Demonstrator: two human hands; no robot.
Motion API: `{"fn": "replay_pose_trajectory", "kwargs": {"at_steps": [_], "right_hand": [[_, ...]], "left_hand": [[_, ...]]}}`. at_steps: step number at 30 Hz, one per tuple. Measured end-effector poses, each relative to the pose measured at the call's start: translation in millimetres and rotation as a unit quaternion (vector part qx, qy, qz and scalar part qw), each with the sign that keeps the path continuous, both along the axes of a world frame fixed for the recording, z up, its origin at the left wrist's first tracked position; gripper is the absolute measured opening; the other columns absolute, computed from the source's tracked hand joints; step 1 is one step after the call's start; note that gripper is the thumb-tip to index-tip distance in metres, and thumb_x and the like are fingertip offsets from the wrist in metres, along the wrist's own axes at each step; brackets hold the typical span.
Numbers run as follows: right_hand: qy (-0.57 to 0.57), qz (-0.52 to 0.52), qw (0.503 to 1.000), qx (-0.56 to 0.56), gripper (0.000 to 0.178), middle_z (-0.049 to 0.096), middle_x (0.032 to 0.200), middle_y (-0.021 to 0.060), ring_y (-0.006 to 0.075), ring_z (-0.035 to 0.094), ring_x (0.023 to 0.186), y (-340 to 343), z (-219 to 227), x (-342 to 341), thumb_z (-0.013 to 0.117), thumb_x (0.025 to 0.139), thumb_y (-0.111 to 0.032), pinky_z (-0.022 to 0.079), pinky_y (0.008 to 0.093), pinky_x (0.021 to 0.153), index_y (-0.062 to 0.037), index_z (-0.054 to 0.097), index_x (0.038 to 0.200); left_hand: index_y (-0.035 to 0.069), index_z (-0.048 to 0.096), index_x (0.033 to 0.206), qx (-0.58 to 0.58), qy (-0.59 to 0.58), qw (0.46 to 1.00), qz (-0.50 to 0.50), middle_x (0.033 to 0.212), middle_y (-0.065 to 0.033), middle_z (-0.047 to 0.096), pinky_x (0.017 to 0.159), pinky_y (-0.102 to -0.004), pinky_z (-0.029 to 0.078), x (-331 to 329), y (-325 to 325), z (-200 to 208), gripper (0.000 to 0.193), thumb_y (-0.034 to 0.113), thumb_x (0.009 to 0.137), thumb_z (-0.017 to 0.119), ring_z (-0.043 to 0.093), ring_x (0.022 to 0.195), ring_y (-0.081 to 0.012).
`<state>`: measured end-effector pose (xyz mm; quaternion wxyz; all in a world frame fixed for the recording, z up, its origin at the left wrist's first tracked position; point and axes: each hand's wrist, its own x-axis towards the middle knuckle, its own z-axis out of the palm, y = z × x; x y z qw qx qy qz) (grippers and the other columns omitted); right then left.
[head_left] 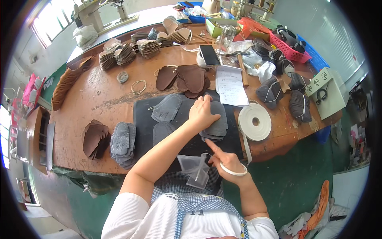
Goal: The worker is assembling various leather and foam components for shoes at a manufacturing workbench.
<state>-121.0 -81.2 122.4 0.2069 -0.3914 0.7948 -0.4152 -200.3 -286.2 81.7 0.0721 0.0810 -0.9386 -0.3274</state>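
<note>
My left hand (202, 114) lies on a stack of grey rounded fabric pieces (217, 124) on a black mat (145, 115). Its fingers stretch toward the stack's far left side, with the thumb apart. Near the stack's front edge, my right hand (227, 161) extends its index finger to the lowest pieces. The other fingers are curled, and what they hold, if anything, is hidden. A white ring (234, 172) circles the right wrist. Beside that hand hangs a translucent plastic piece (195, 169). More grey pieces (167, 108) lie left of my left hand, one partly behind the forearm.
Brown pieces (193, 77) lie beyond the mat; grey (122, 143) and brown stacks (95, 139) stand left. To the right are a white tape roll (254, 121), written sheets (230, 85), a hammer (242, 69) and tied dark bundles (269, 92). A phone (209, 55) rests farther back.
</note>
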Motion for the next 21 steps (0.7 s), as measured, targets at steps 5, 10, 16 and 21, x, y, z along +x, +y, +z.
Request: {"fn": "replay_pose_trajectory", "kwargs": {"at_steps": [5, 10, 16, 21], "right_hand": [[0.151, -0.154, 0.973, -0.086, 0.012, 0.069, 0.081, 0.0154, 0.0301, 0.071, 0.075, -3, -4, -32, 0.06, 0.094, 0.001, 0.055, 0.0371, 0.065, -0.0004, 0.053, 0.104], [0.341, -0.161, 0.92, -0.109, 0.01, 0.064, 0.086, 0.0153, 0.0357, 0.063, 0.082, -43, -2, -72, 0.065, 0.086, 0.002, 0.051, 0.0451, 0.071, -0.0009, 0.061, 0.095], [0.335, -0.113, 0.934, -0.048, 0.005, 0.063, 0.089, 0.0168, 0.0371, 0.062, 0.087, -66, -42, -145, 0.063, 0.084, -0.001, 0.05, 0.0452, 0.077, 0.0, 0.065, 0.088], [0.319, -0.107, 0.939, -0.066, 0.012, 0.061, 0.096, 0.0167, 0.0359, 0.059, 0.093, -67, -44, -119, 0.059, 0.089, -0.001, 0.049, 0.0423, 0.083, 0.0052, 0.066, 0.098]], "left_hand": [[0.007, 0.058, 0.124, 0.008, 0.115, 0.993, 0.016, 0.111, -0.0153, 0.058, 0.093, -0.0421, 0.049, 20, 5, 3, 0.06, 0.023, 0.072, 0.083, 0.056, 0.109, -0.0349], [0.005, 0.062, 0.119, -0.014, 0.149, 0.987, 0.061, 0.109, -0.0146, 0.059, 0.093, -0.0423, 0.05, 36, -4, -4, 0.048, 0.018, 0.076, 0.078, 0.057, 0.108, -0.0351], [0.003, 0.065, 0.113, 0.05, 0.156, 0.984, 0.074, 0.104, -0.0182, 0.062, 0.09, -0.0449, 0.05, 24, 12, -17, 0.039, 0.01, 0.075, 0.071, 0.058, 0.103, -0.0377], [0.001, 0.067, 0.107, 0.113, 0.22, 0.965, 0.092, 0.099, -0.0189, 0.062, 0.086, -0.0459, 0.05, 21, 13, -38, 0.029, 0.008, 0.079, 0.065, 0.058, 0.098, -0.0398]]}}
